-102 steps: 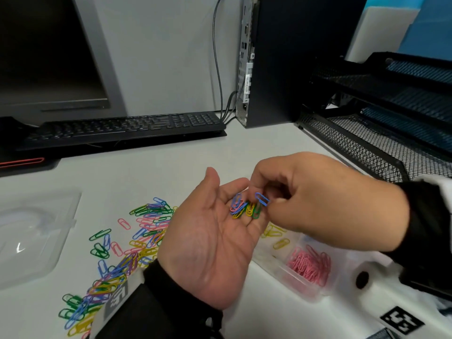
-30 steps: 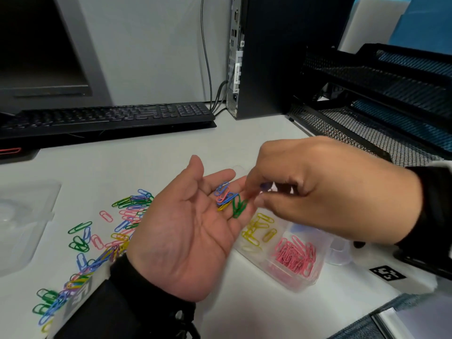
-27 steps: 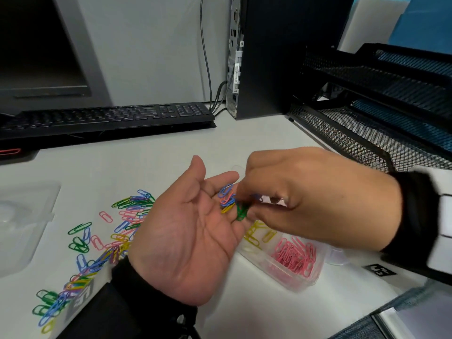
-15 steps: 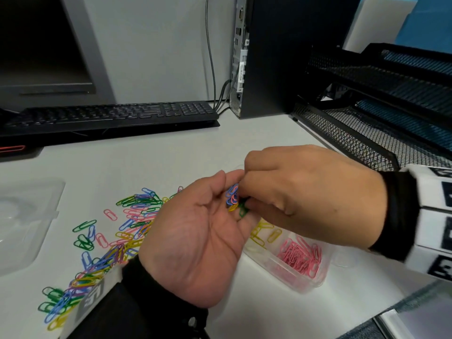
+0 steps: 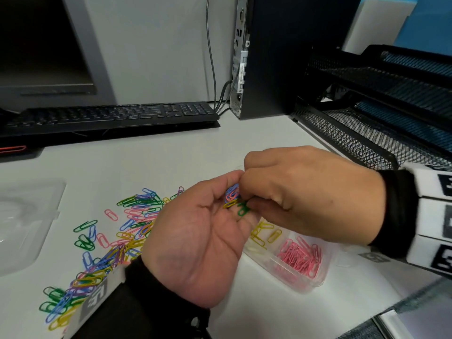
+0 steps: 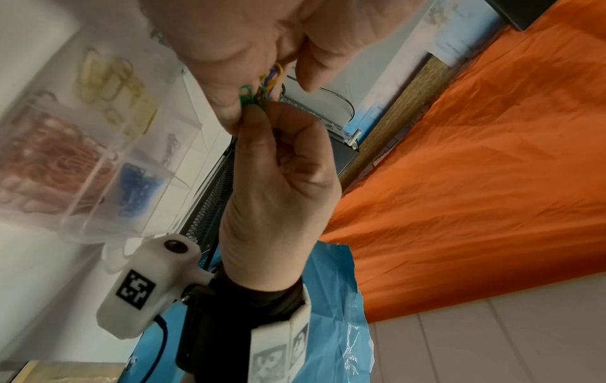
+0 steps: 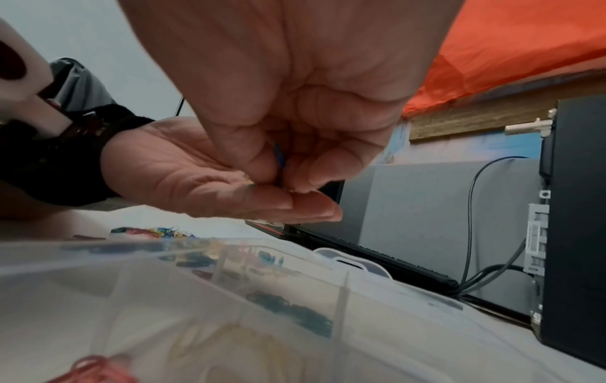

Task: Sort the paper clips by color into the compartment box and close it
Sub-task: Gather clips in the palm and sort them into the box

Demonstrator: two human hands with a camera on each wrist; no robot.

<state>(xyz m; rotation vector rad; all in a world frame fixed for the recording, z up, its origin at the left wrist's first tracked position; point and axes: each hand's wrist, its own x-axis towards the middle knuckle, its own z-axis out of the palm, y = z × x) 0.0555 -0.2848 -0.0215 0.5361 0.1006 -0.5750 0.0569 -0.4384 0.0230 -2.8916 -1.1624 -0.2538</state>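
My left hand (image 5: 220, 196) is palm up above the desk, its fingers and thumb curled round a small bunch of mixed paper clips (image 5: 231, 197). My right hand (image 5: 244, 195) reaches into that bunch with fingertips pinched; a blue clip (image 7: 279, 155) shows between its thumb and forefinger. A green clip (image 5: 242, 210) hangs at its thumb tip (image 6: 252, 114). Below both hands sits the clear compartment box (image 5: 305, 287), open, with pink clips (image 5: 299, 258), yellow clips (image 5: 265, 234) and blue clips (image 6: 136, 181) in separate cells. A loose pile of mixed clips (image 5: 127, 226) lies on the desk to the left.
The box's clear lid (image 5: 22, 223) lies at the far left of the desk. A black keyboard (image 5: 110, 116) and a monitor stand at the back, a computer tower (image 5: 269, 57) behind the hands, and black mesh trays (image 5: 367, 133) to the right.
My left hand's thumb and fingers have curled in round the clips. My right hand has moved from above the box back into the bunch.
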